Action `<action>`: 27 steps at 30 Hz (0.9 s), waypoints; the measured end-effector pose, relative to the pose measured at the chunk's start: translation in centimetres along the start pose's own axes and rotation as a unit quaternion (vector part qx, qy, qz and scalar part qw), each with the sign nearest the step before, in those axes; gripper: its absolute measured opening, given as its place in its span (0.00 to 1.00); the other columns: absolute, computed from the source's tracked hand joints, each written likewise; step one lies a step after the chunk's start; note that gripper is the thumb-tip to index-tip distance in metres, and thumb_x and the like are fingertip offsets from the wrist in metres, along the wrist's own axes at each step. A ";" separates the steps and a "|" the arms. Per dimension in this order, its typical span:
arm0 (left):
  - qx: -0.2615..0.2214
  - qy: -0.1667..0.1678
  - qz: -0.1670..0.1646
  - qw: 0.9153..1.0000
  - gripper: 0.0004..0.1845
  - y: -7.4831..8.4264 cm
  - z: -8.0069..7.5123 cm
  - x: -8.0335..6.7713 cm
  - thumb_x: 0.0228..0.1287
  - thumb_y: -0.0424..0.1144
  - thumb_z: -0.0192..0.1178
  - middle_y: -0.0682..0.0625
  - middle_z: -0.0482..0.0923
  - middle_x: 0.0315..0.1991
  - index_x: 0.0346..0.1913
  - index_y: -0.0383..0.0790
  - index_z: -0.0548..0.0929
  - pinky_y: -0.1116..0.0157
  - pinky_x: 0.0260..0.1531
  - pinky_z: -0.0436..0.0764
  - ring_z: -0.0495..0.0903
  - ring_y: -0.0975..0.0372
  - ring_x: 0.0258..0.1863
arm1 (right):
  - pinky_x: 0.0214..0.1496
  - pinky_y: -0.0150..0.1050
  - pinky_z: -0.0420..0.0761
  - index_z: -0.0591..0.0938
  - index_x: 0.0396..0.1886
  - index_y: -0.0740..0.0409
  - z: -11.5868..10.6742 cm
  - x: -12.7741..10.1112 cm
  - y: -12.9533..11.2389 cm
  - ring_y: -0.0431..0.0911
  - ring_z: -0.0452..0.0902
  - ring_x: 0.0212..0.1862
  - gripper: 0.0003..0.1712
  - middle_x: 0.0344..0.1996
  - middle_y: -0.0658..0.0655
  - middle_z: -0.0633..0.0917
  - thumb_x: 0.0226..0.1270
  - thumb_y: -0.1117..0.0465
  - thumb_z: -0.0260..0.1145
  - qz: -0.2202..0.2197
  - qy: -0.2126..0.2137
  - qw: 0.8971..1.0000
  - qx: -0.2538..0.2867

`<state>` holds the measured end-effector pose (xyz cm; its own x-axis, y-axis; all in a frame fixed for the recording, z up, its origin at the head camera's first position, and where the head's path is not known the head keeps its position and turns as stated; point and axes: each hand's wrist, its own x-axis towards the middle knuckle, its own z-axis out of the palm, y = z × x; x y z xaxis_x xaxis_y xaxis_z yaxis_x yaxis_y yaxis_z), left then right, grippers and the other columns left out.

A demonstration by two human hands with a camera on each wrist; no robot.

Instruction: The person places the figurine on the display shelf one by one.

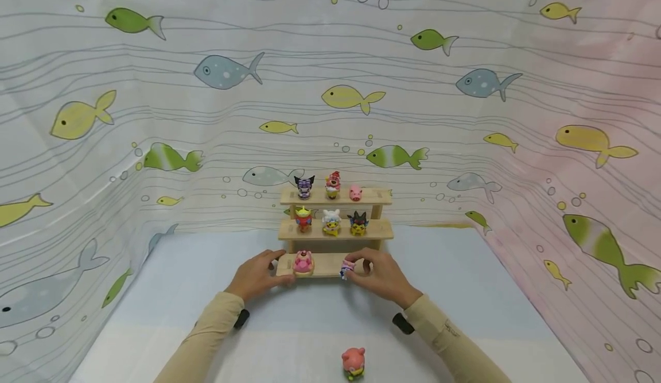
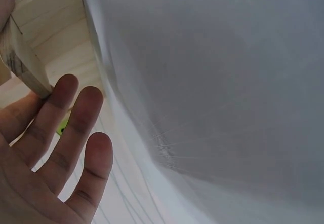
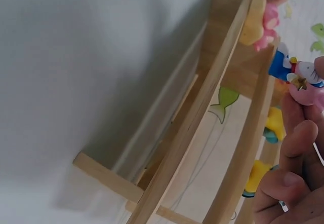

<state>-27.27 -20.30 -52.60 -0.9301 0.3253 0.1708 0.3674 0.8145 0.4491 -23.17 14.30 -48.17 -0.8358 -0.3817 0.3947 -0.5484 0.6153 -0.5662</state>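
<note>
Figurine in pink, white and blue [image 1: 346, 268] sits pinched in the fingers of the right hand [image 1: 379, 275] at the right part of the lowest step of a wooden stepped shelf [image 1: 325, 265]; the right wrist view shows the same small figure [image 3: 298, 74] held between curled fingers [image 3: 296, 148] just beside the step's edge. Nearest the person, close to the table's front edge, a round pink figure [image 1: 353, 363] stands alone on the pale blue tabletop [image 1: 206, 268], well apart from the shelf. Both tan sleeves reach forward from there. The left hand [image 1: 256, 275] grips the left end of the lowest step, thumb on top and fingers beneath; in the left wrist view its fingers [image 2: 76, 117] lie fairly straight under the wooden board [image 2: 23, 62]. Between the two hands, on that same step, stands a pink figure on a tan base [image 1: 303, 263]. On the middle step behind stand three figures in a row: a red and yellow one [image 1: 303, 219], a white and yellow one [image 1: 331, 222] and a black and yellow one [image 1: 357, 223]. On the top step stand a purple and black one [image 1: 304, 186], a red and pink one [image 1: 333, 185] and a small pink one [image 1: 355, 192]. Behind the shelf hangs a curtain printed with fish [image 1: 227, 72]
</note>
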 end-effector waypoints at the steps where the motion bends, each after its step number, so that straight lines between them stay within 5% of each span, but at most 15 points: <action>1: 0.000 0.000 -0.001 1.000 0.47 0.0 0.0 0.0 0.49 0.71 0.71 0.53 0.82 0.45 0.67 0.43 0.79 0.59 0.36 0.80 0.80 0.62 0.40 | 0.27 0.31 0.71 0.88 0.46 0.40 0.1 0.2 0.1 0.35 0.72 0.28 0.13 0.38 0.34 0.84 0.62 0.50 0.77 0.004 -0.003 1.000 -0.003; 10: -0.002 0.003 -0.005 1.000 0.47 0.3 -0.1 -0.1 0.50 0.70 0.71 0.52 0.82 0.48 0.67 0.42 0.79 0.58 0.38 0.81 0.81 0.61 0.41 | 0.28 0.32 0.73 0.89 0.48 0.44 0.8 2.3 0.1 0.36 0.74 0.29 0.14 0.40 0.39 0.86 0.63 0.51 0.76 0.001 0.000 1.000 0.002; 27: 0.005 0.005 0.000 1.000 0.47 0.3 0.1 0.0 0.50 0.70 0.71 0.51 0.82 0.47 0.67 0.42 0.78 0.58 0.36 0.81 0.81 0.60 0.40 | 0.29 0.34 0.76 0.87 0.53 0.47 2.5 4.4 0.7 0.38 0.76 0.29 0.16 0.46 0.44 0.87 0.66 0.54 0.73 0.023 -0.060 0.997 0.041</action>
<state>-27.15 -19.98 -52.49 -0.9303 0.3201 0.1793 0.3668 0.8195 0.4404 -27.27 11.32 -48.68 -0.8550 -0.4367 0.2797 -0.5050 0.5784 -0.6406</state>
